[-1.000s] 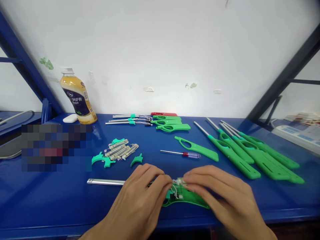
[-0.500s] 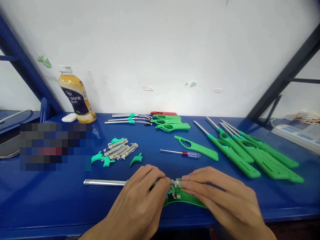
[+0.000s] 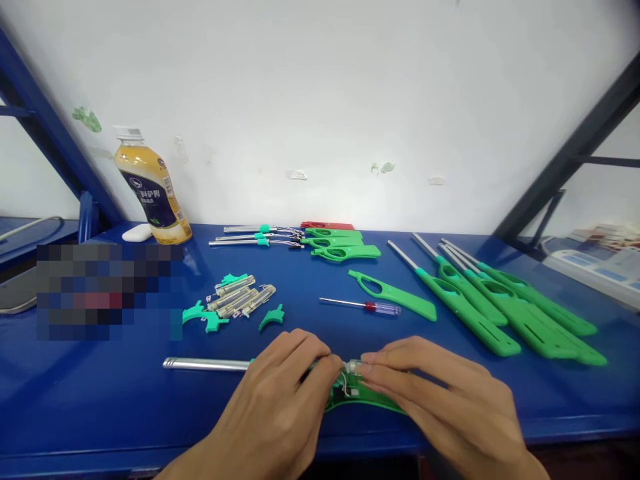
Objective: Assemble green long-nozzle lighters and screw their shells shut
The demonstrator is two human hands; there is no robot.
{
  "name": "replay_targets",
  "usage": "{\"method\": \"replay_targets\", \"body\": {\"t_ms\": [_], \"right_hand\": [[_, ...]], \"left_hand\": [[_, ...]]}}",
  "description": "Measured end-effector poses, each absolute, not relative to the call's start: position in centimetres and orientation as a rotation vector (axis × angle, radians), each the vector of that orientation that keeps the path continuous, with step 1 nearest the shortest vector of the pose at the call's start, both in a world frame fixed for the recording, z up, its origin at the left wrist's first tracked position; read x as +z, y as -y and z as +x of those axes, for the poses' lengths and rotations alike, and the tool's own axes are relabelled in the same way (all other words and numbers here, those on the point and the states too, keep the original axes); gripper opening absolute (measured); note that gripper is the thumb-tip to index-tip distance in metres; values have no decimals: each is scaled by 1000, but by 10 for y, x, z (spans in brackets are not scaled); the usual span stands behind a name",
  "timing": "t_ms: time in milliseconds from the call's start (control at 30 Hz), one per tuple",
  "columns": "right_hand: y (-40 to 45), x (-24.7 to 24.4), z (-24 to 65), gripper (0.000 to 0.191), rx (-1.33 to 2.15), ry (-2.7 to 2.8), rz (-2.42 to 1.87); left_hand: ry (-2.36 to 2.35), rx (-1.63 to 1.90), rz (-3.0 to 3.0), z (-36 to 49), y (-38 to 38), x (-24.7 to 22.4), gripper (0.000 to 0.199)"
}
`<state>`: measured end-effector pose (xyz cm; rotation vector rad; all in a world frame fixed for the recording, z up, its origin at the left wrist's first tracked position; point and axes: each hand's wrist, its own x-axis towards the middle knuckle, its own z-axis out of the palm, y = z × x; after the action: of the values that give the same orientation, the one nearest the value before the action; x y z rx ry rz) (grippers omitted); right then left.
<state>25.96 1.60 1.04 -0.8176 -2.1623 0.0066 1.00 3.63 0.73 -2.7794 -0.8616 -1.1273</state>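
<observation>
A green lighter shell (image 3: 367, 398) with a silver tube (image 3: 207, 365) pointing left lies near the table's front edge. White wires and a small black part show inside it. My left hand (image 3: 285, 393) is closed over the shell's left part, its fingertips beside the wires. My right hand (image 3: 440, 393) pinches a clear plastic piece (image 3: 354, 367) at the shell's upper edge. Most of that piece is hidden by the fingers. Beyond my hands lie a screwdriver (image 3: 383, 308) and a bare green shell half (image 3: 400, 298).
Several finished-looking green lighters (image 3: 475, 320) lie at the right. Clear tanks (image 3: 243, 298) and teal triggers (image 3: 273, 317) lie left of centre. Behind are tubes with wires (image 3: 245, 243), green shells (image 3: 350, 253) and a red shell (image 3: 327, 226). A bottle (image 3: 153, 193) stands back left.
The silver tube and green shell have shifted slightly left. My right hand has moved a little left with the clear piece; my left hand stays nearly still.
</observation>
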Motion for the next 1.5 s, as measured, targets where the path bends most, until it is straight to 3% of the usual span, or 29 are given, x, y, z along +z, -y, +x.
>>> {"method": "replay_targets", "body": {"t_ms": [267, 500, 867, 1067, 1500], "right_hand": [[-21, 27, 253, 15, -79, 2093, -817], [-22, 26, 254, 17, -98, 2088, -807], [-22, 23, 257, 20, -39, 2090, -964], [-21, 19, 259, 9, -20, 2103, -965], [-19, 12, 264, 19, 114, 2256, -1048]], "left_hand": [[884, -1239, -2715, 13, -40, 10, 16], [868, -1168, -2795, 11, -39, 8, 31], [990, -1149, -2687, 8, -35, 11, 22], [994, -1103, -2715, 2, -29, 14, 21], [1000, -1078, -2746, 0, -27, 13, 18]]}}
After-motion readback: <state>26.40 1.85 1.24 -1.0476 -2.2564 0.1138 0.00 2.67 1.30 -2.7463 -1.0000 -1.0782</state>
